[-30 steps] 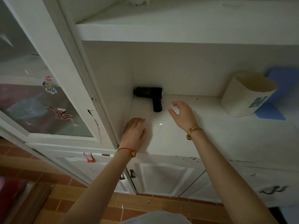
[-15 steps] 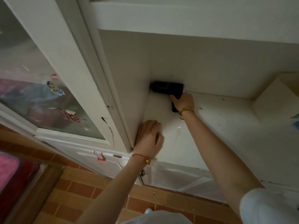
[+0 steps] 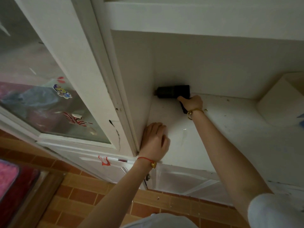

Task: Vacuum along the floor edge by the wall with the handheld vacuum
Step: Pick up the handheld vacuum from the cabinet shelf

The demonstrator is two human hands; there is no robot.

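A small black handheld vacuum [image 3: 172, 91] lies on its side in the back left corner of a white cabinet shelf [image 3: 230, 137], its nozzle pointing left at the side wall. My right hand [image 3: 191, 102] is wrapped around its handle, which is mostly hidden under the fingers. My left hand [image 3: 155, 140] rests flat on the shelf's front left corner, fingers slightly curled, holding nothing. The brick-tiled floor [image 3: 92, 195] runs below the cabinet base.
A glass cabinet door [image 3: 41, 89] with stickers stands at the left. A cream container [image 3: 281, 102] sits on the shelf at the right. An upper shelf [image 3: 197, 17] overhangs the nook. White lower doors [image 3: 181, 180] close the cabinet base. A pink mat [image 3: 8, 175] lies at lower left.
My right hand reached to the back of the shelf and closed around the vacuum's handle. My left hand stayed on the shelf's front corner. The view moved closer.
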